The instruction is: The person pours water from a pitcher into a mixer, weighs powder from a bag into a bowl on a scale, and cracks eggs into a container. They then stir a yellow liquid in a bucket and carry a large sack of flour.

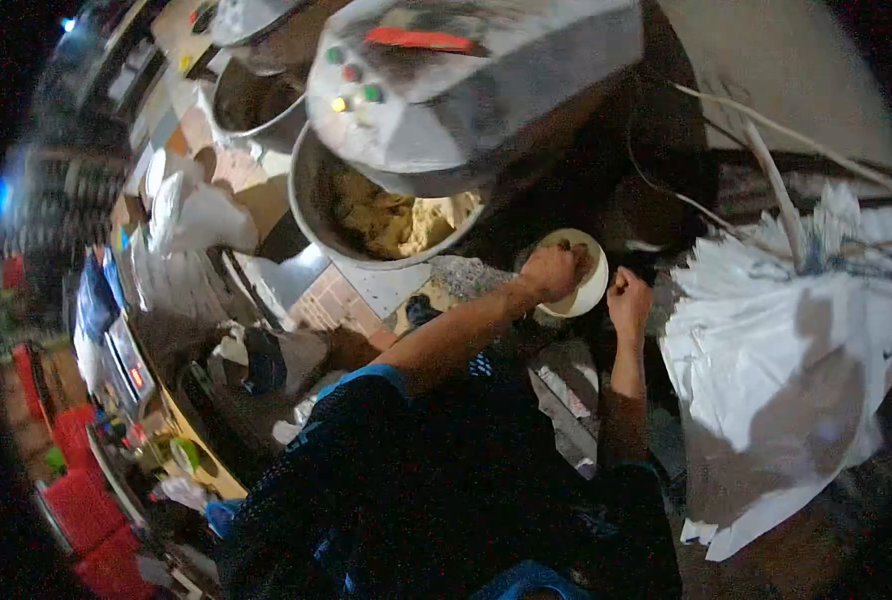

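Note:
My left hand (554,273) reaches over the left rim of a pale round bowl (594,290), its fingers bent together inside; what they hold is too small to tell. Just right of the bowl is my right hand (630,302), fingers curled in against the thumb, and anything within them is hidden. Up and to the left, a large metal mixing bowl (311,205) holds yellowish dough (406,222) under the grey head of a mixer (486,90) with coloured buttons.
White sacks or sheets (766,370) hang bundled at the right, below a pale cable. A second metal bowl (256,100) stands at the upper left. On the left are plastic bags (201,215), a scale with a red display (131,365) and red chairs (91,500).

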`<action>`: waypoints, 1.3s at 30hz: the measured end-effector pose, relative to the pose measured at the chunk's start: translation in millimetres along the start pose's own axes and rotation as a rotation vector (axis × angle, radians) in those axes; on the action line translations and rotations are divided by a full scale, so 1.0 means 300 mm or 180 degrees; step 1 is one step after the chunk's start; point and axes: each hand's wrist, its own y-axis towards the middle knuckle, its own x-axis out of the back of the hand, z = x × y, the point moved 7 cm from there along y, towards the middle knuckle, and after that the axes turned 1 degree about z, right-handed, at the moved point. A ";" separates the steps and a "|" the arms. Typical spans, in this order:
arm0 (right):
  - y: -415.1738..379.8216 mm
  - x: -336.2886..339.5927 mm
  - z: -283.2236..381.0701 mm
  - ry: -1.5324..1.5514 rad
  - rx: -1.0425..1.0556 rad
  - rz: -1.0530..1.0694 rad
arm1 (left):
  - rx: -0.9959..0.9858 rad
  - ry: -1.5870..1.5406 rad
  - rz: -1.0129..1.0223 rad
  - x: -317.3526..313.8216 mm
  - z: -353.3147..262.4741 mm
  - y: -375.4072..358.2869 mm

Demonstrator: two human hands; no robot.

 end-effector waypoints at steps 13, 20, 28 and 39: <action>0.024 -0.511 1.253 0.3936 0.0004 0.1908 | -0.0204 -0.1671 -0.3159 0.647 0.885 -0.860; 0.042 -0.674 2.040 0.4383 0.0571 0.2503 | 0.0057 -0.1644 -0.3999 0.963 1.352 -1.271; 0.164 -0.938 2.629 0.4088 0.0668 0.3060 | 0.0496 -0.1686 -0.4149 1.157 1.848 -1.408; 0.630 -1.221 3.496 0.4063 0.0499 0.3100 | 0.1462 -0.1522 -0.4226 1.596 2.700 -1.602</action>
